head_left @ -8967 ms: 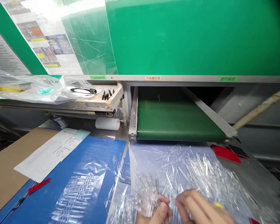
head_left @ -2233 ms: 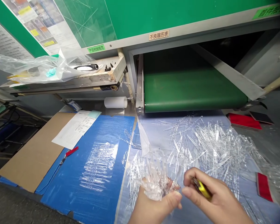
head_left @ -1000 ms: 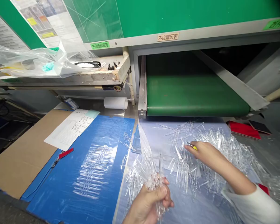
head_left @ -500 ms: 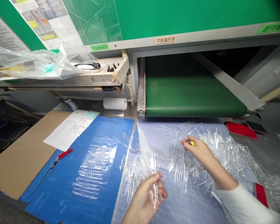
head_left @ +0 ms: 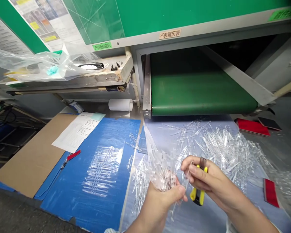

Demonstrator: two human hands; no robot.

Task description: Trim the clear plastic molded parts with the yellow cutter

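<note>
Below a green conveyor belt (head_left: 201, 94): handwork over a heap of clear plastic strips (head_left: 223, 152)

Right-hand fingers (head_left: 191, 168) curled shut around a yellow-and-black cutter (head_left: 198, 195), its dark tip poking up past the knuckles of the right hand (head_left: 212, 181). Left-hand fingers (head_left: 178, 191) half closed, thumb pressed across a tangled bundle of clear strips (head_left: 161, 174) cupped in the left hand (head_left: 157, 205), just beside the right hand. Main risk, from the cutter tip so near the left hand: a nicked finger or snagged strips after one slip of the grip. A second risk, from loose ends catching: strips spilled from the bundle.

Under both hands, a pale blue plastic sheet (head_left: 165, 139) bearing the loose heap. To the left, a blue board (head_left: 92, 210) with a clear plastic sleeve (head_left: 103, 171) over neat rows of similar strips — and higher up, on a shelf (head_left: 106, 77), a crumpled clear bag (head_left: 38, 66) with something teal inside, the rest of its contents hard to tell.
</note>
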